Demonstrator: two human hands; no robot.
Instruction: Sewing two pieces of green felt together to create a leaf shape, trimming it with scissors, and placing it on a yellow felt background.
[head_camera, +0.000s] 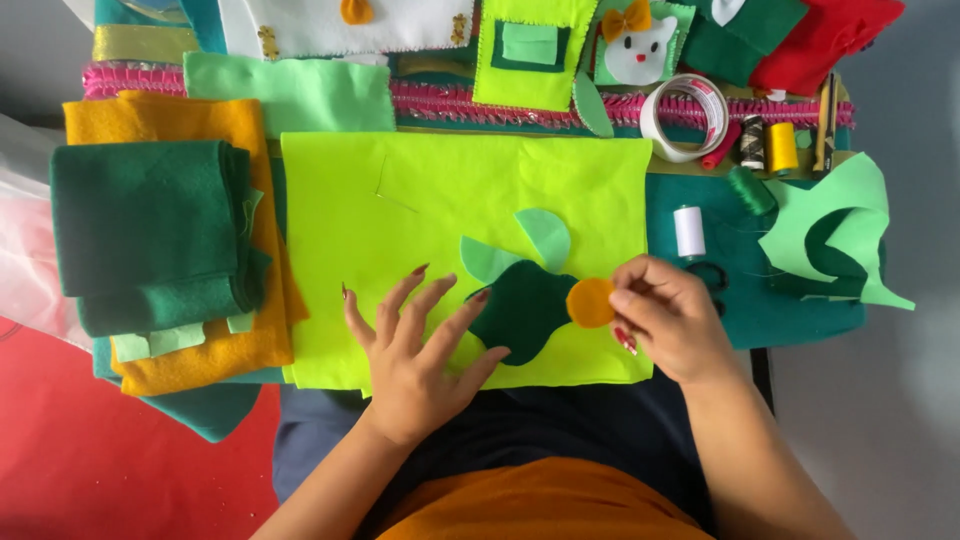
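My left hand (415, 345) lies spread on a neon yellow-green felt sheet (420, 200), its fingertips pressing the left edge of a dark green felt shape (520, 310). My right hand (670, 315) pinches a small orange felt circle (590, 303) at the right edge of that dark green shape. Two light green felt petals (545, 235) sit just above the dark green piece. A thin needle (385, 190) lies on the upper left of the sheet.
A folded dark green felt stack (150, 230) rests on orange felt (170, 120) at the left. A tape roll (685, 115), thread spools (782, 145), a white spool (689, 230) and light green offcuts (840, 230) lie at the right. Finished felt pieces line the far edge.
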